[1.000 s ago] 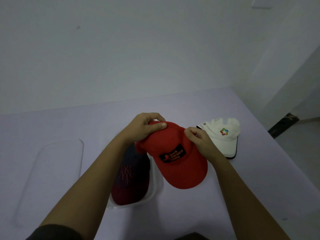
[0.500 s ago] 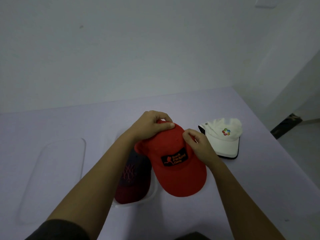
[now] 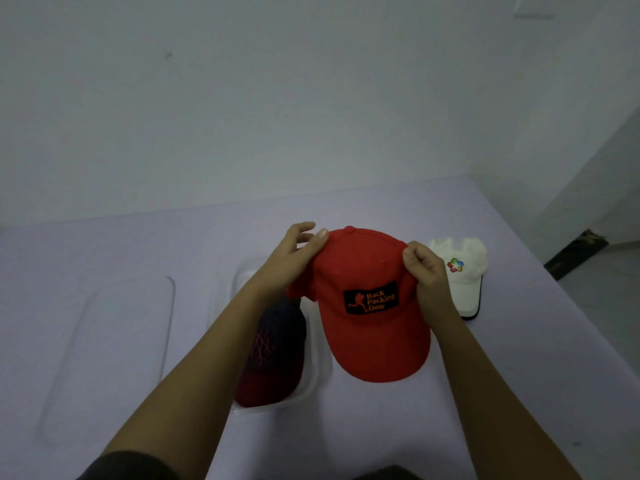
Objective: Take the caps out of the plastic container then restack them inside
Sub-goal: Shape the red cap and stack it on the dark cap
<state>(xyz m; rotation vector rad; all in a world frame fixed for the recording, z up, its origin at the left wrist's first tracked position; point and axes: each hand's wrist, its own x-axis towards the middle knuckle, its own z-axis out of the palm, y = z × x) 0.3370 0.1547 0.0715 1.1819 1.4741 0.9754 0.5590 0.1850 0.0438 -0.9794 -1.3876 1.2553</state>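
Observation:
A red cap (image 3: 372, 327) with a black "Back Packing Gear" patch is held between both hands, brim toward me, just right of the clear plastic container (image 3: 313, 386). My left hand (image 3: 294, 258) grips the crown's left side. My right hand (image 3: 424, 271) pinches the crown's right side. A dark navy and maroon cap (image 3: 272, 355) lies inside the container, partly hidden by my left forearm. A white cap (image 3: 460, 271) with a coloured logo rests on the table to the right, behind my right hand.
The container's clear lid (image 3: 110, 348) lies flat on the lilac table (image 3: 519, 393) to the left. A pale wall stands behind the table. The table's right edge drops to a floor with a dark object (image 3: 575, 251).
Both hands have carried the red cap to the right, off the container, and turned it so the patch faces me squarely. The cap now sits nearer the white cap.

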